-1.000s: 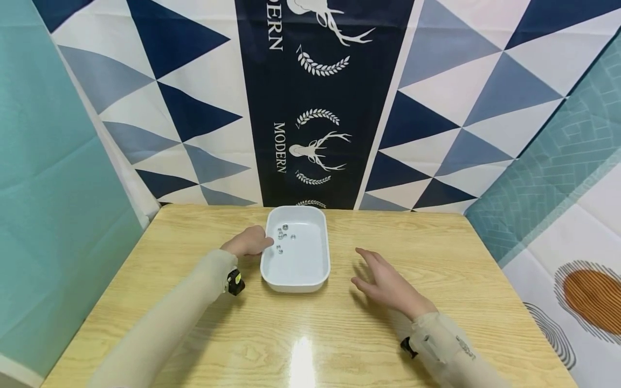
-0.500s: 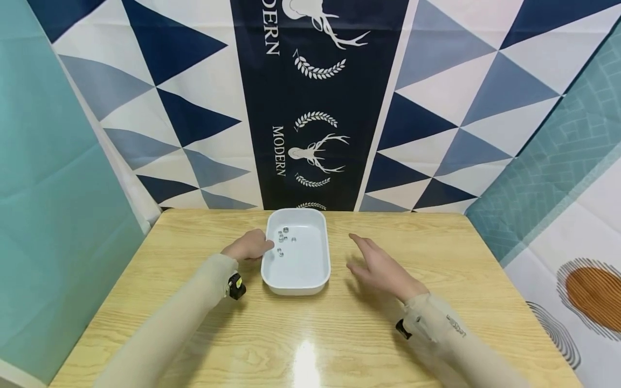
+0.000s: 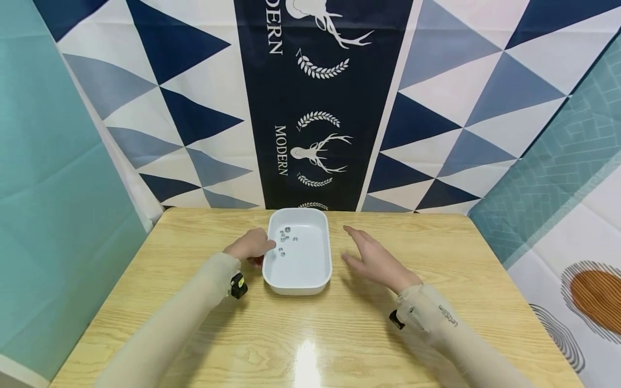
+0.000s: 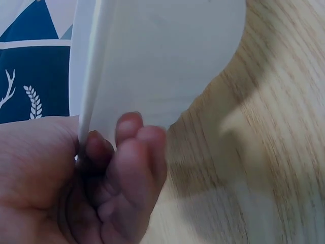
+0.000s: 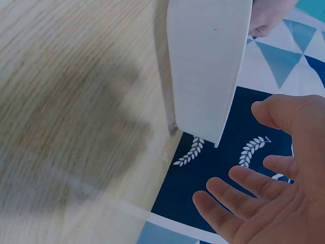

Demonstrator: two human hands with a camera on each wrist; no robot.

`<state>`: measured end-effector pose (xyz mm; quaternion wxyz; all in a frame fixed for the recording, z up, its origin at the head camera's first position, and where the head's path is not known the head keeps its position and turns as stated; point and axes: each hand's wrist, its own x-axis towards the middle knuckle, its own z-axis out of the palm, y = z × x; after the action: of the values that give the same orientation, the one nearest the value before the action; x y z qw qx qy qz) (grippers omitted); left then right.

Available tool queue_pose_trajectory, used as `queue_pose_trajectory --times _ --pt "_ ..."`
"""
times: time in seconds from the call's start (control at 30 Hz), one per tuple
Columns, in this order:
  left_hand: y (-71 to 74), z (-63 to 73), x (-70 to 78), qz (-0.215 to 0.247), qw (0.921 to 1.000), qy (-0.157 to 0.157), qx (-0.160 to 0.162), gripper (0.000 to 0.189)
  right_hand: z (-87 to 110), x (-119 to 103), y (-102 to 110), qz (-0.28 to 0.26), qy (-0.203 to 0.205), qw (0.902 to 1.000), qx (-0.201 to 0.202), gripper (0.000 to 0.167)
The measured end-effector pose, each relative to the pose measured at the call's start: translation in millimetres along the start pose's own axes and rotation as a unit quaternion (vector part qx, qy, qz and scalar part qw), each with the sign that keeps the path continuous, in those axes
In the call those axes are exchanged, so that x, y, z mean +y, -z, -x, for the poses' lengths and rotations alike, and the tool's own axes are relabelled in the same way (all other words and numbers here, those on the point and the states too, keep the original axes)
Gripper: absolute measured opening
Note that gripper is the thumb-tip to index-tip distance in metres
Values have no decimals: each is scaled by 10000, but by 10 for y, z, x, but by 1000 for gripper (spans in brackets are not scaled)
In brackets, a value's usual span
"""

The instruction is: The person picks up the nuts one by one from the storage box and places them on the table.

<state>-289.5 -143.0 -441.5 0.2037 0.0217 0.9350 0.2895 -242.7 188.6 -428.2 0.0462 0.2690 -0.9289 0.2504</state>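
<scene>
A white rectangular tray [image 3: 308, 267] stands near the table's back edge. Several small shiny metal pieces, which look like nuts [image 3: 283, 237], lie loose in its left half. My left hand [image 3: 248, 245] holds the tray's left rim, thumb over the edge. In the left wrist view the fingers [image 4: 134, 165] curl against the outer side of the tray wall [image 4: 152, 61]. My right hand [image 3: 378, 264] hovers to the right of the tray, apart from it. Its fingers are spread and hold nothing; the right wrist view shows a gap between the hand [image 5: 274, 198] and the tray's side [image 5: 208, 66].
The wooden table [image 3: 271, 339] stretches out on both sides of the tray and in front of it. Behind it hangs a patterned cloth [image 3: 310, 91] with triangles and deer heads. A teal cloth [image 3: 58, 215] hangs at the left, another patterned one [image 3: 548, 178] at the right.
My right hand has moved left and a little farther back, closer to the tray. My left hand keeps its hold on the rim, and the tray stays about where it was.
</scene>
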Motion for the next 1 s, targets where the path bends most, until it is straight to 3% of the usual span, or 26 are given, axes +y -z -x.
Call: queue_pose_trajectory --times 0.23,0.4,0.63,1.0 --pt "-4 73 144 208 9977 572 291 26 -8 -22 9 21 45 10000 -40 69" --pt "-4 92 198 272 9972 531 444 23 -2 -48 30 63 127 9999 -5 68" --pt "-40 119 177 -82 9969 415 656 15 -25 -91 51 49 185 9998 -69 68" --pt "-65 93 210 -180 9963 592 589 19 -67 -115 92 64 166 9998 -50 69"
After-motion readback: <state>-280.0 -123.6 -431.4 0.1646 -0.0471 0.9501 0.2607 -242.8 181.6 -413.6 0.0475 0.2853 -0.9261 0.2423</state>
